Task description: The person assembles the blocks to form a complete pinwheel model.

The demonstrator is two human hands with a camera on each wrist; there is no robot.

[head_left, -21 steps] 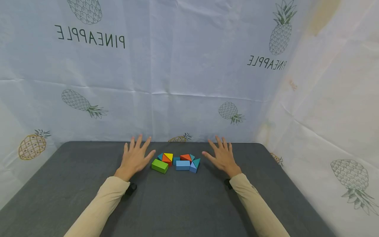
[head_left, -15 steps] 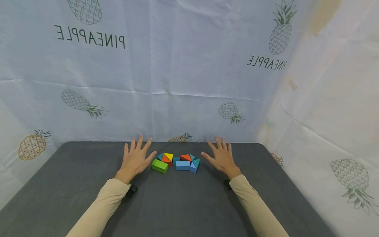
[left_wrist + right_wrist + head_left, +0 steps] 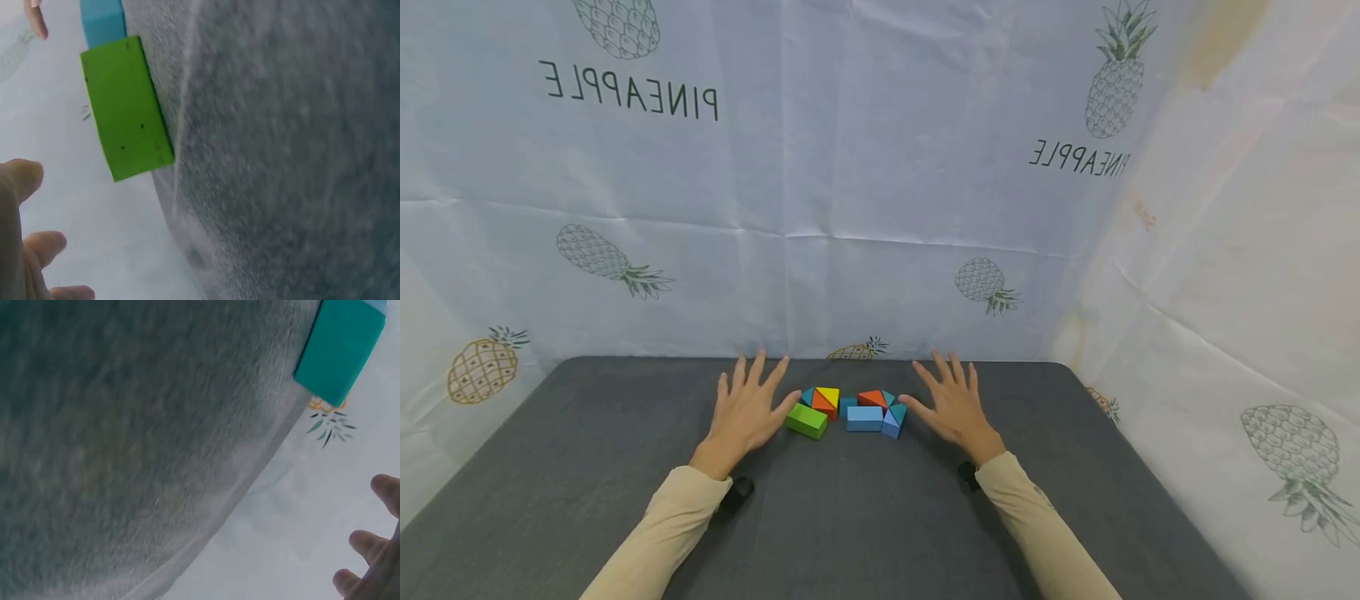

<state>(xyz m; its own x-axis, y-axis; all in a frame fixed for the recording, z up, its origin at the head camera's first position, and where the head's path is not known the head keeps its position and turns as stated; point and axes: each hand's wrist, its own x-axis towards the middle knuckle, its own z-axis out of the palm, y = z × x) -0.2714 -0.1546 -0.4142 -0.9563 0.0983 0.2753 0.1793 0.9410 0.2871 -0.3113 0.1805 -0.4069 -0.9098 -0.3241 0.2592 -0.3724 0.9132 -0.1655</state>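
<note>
Both hands are spread, one on each side of a small group of painted blocks. My left hand (image 3: 745, 415) has its thumb tip right at the green block (image 3: 807, 422), which fills the middle of the left wrist view. On the other side my right hand (image 3: 955, 411) points its thumb at the teal triangular block (image 3: 898, 412). Between them lie a light blue block (image 3: 864, 419), a yellow triangle (image 3: 827, 395), red-orange pieces (image 3: 872, 398) and a small dark blue block (image 3: 847, 406). Neither hand grips anything.
The blocks lie on a dark grey cloth-covered table (image 3: 850, 517). A white curtain (image 3: 880, 167) printed with pineapples hangs behind its back edge, and another pale sheet (image 3: 1210, 333) runs along the right. Black wrist straps (image 3: 737, 493) show below the hands.
Both hands have moved inward toward the blocks, the left going right and the right going left. The blocks keep their arrangement.
</note>
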